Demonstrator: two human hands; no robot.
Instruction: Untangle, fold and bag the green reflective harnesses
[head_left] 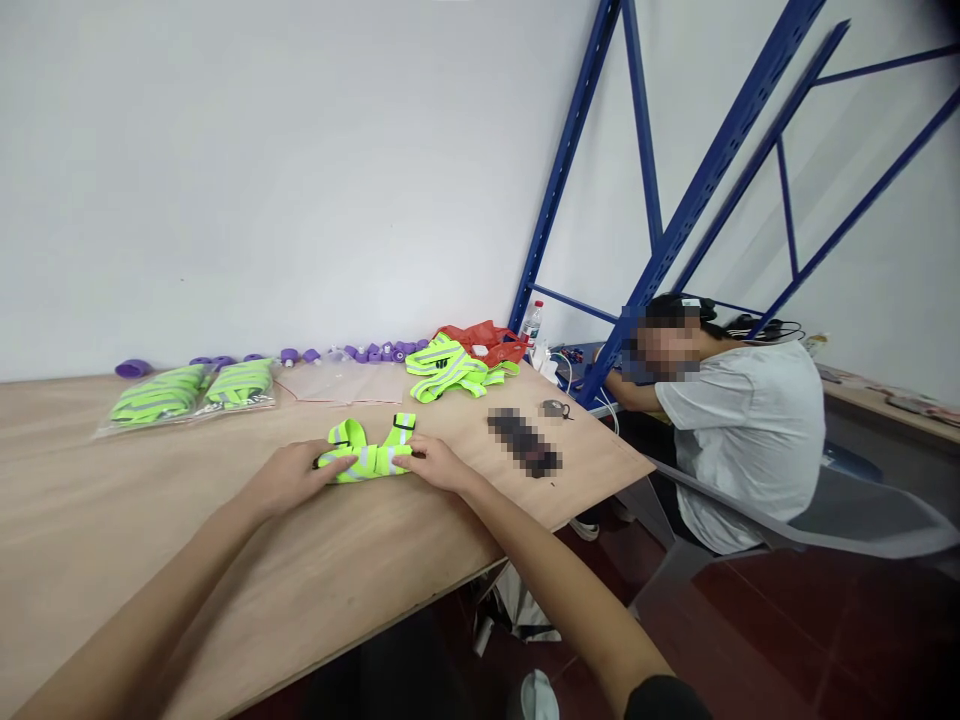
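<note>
A yellow-green reflective strap harness [367, 461] with silver bands lies partly folded on the wooden table [247, 560]. My left hand [294, 476] grips its left end, thumb on top. My right hand [435, 463] holds the right end, with the fingers closed on the strap. Two looped ends with dark buckles stick up behind the folded middle. Farther back, a loose heap of the same reflective straps [450, 368] rests beside a red plastic bag [487, 342].
Clear bags of folded straps [161, 396] lie at the back left. Flat plastic bags [345, 382] and a row of purple rolls [382, 352] line the wall. A blurred dark object [525, 443] lies right. Blue rack posts [574, 165] and a seated person [742, 430] are beyond.
</note>
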